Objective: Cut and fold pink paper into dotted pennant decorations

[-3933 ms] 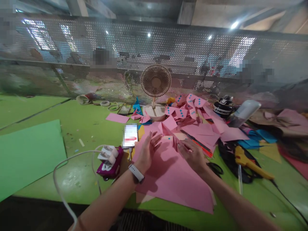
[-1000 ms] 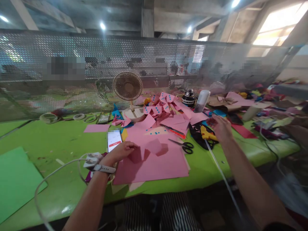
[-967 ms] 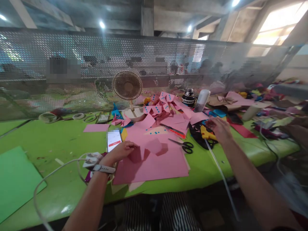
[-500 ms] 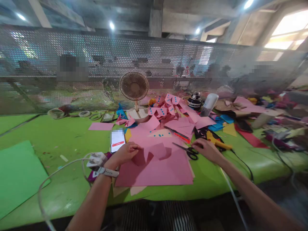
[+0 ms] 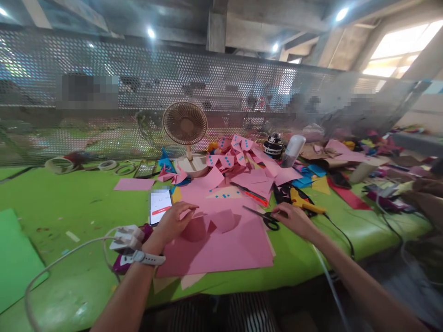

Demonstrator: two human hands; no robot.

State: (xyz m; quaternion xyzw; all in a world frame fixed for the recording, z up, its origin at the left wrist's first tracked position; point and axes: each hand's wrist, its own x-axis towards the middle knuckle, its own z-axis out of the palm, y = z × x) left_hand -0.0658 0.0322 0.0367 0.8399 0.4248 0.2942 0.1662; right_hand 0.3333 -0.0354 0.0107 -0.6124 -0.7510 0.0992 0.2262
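Observation:
My left hand (image 5: 176, 221) hovers at the left side of a folded pink paper piece (image 5: 223, 220), its fingers stretched forward and a little apart from the thumb. Whether it touches the paper is hard to see. Under the piece lies a large pink sheet (image 5: 221, 251). To the right, my right hand (image 5: 290, 216) has its fingers pinched at the upper handle of black scissors (image 5: 270, 222), which lie with their blades pointing left over the sheet. A black and orange cutter or pen (image 5: 254, 193) rests just behind the scissors.
A phone (image 5: 160, 206) and a charger plug (image 5: 127, 239) with a cable sit by my left arm. Behind stand a fan (image 5: 185, 123) and a heap of pink paper shapes (image 5: 230, 154). A yellow glue gun (image 5: 304, 203) lies beyond my right hand. Green card (image 5: 17, 258) lies left.
The view has swung slightly right. My left hand's fingers have opened somewhat and lifted. My right hand stays at the scissors, which lie in the same spot.

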